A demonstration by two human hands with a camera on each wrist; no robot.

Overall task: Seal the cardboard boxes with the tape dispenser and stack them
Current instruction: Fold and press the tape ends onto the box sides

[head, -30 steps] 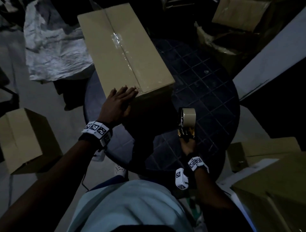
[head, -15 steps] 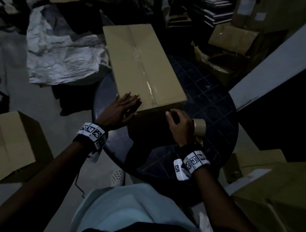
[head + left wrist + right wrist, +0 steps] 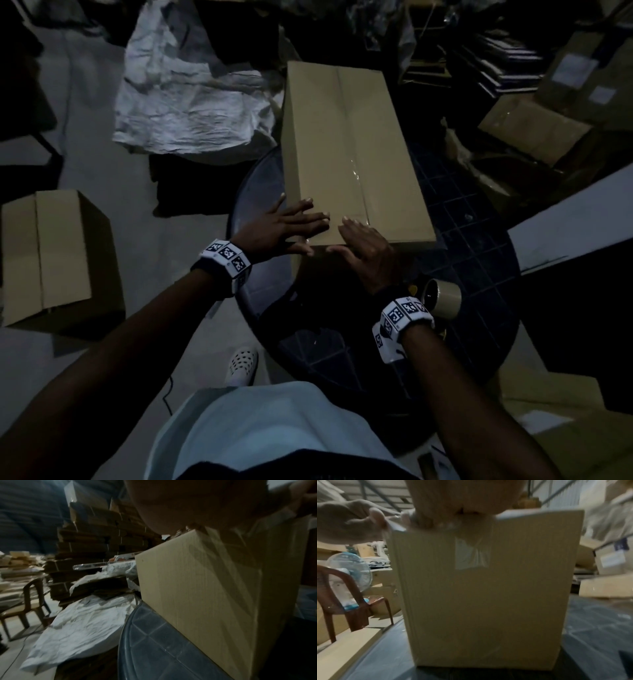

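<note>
Sealed cardboard box [image 3: 349, 150] sits on the counter [image 3: 479, 222], long axis running straight away from the person. Both hands flat on its near end — left hand [image 3: 284, 224], right hand [image 3: 368, 250], fingers extended, gripping nothing. Tape dispenser [image 3: 440, 296] lies just behind the right wrist.

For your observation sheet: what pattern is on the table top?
A dark grid of squares on the table, clearest in the head view.

Tape dispenser [image 3: 440, 297] half behind the right wrist (handle unseen), wrist views blurred

left hand [image 3: 284, 226] and right hand [image 3: 368, 253] lie flat, fingers straight.
</note>
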